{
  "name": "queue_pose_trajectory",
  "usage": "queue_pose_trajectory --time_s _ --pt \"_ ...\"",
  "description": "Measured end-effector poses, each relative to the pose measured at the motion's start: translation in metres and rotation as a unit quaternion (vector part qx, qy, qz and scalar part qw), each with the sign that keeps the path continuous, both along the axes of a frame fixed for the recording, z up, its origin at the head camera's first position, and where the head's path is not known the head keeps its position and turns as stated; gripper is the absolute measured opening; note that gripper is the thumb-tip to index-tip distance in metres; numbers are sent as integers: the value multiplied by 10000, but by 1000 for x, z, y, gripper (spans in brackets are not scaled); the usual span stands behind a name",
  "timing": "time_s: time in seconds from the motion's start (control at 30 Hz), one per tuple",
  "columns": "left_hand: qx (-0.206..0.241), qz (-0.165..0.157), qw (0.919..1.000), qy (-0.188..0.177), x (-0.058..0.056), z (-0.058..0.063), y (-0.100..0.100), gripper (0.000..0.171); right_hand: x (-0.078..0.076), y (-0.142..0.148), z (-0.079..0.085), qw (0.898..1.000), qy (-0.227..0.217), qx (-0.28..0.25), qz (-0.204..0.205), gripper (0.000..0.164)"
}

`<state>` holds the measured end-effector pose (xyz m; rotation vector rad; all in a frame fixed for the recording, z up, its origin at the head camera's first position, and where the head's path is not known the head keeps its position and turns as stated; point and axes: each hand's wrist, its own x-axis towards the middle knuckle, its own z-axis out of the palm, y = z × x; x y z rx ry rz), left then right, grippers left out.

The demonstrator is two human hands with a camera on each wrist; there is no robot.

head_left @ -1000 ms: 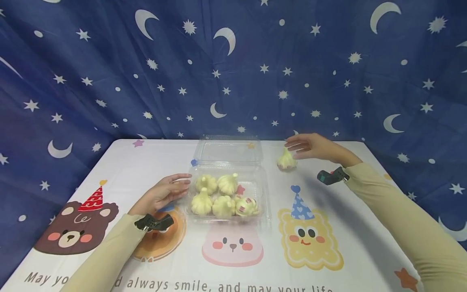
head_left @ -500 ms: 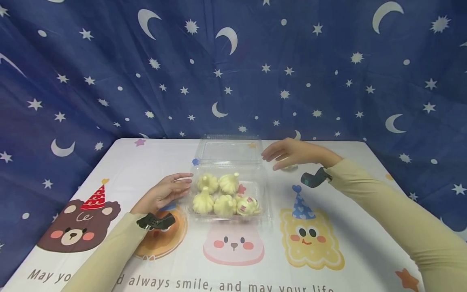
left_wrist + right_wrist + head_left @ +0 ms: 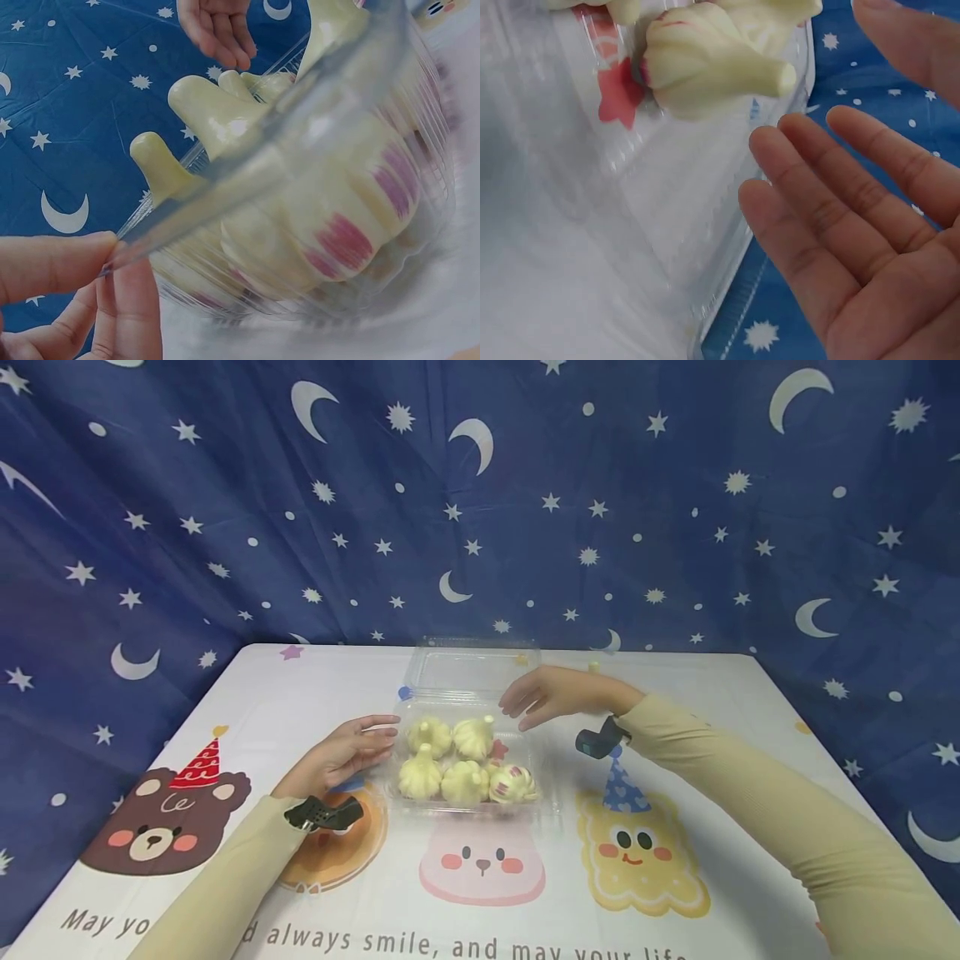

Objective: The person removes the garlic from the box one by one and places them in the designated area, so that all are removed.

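Note:
A clear plastic clamshell box stands in the middle of the table, its lid folded back. Several garlic bulbs sit in it, some with purple patches. My left hand is at the box's left side; the left wrist view shows its thumb and fingers pinching the thin rim. Over the box's back right corner, my right hand has loosely extended fingers and holds nothing. In the right wrist view, its fingertips point toward a garlic bulb in the box.
Behind my right wrist, the stem of another garlic bulb shows, standing outside the box; its body is hidden. The white tablecloth carries cartoon prints and lettering. A blue curtain with moons and stars hangs behind the table's far edge.
My right hand has moved left, from beside the lone garlic bulb at the back right to over the box's corner, now hiding most of that bulb. My left hand stays at the box.

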<state>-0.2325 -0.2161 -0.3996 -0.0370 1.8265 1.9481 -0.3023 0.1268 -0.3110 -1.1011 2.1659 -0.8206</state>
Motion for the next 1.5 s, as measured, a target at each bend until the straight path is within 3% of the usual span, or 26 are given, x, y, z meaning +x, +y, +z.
queue_pose_trajectory --time_s 0.27,0.53,0.73,0.93,1.2,1.5 --pt "95 0 9999 79 -2 1 0 61 -9 -13 -20 9995 143 147 239 37" --pt "103 -11 9999 108 -3 0 -1 60 -11 -20 -35 9989 -115 462 4 45" --pt "134 60 9999 -11 -3 0 0 59 -13 -26 -41 9967 -280 732 -215 57" --pt "367 60 9993 -105 -4 3 1 59 -17 -32 -42 9960 -354 786 -252 58" --pt "40 -68 9999 100 -2 -2 0 60 -20 -41 -48 9942 -628 757 -426 55" --pt "189 24 9998 27 -2 -3 1 61 -21 -47 -54 9941 -777 637 -414 48"
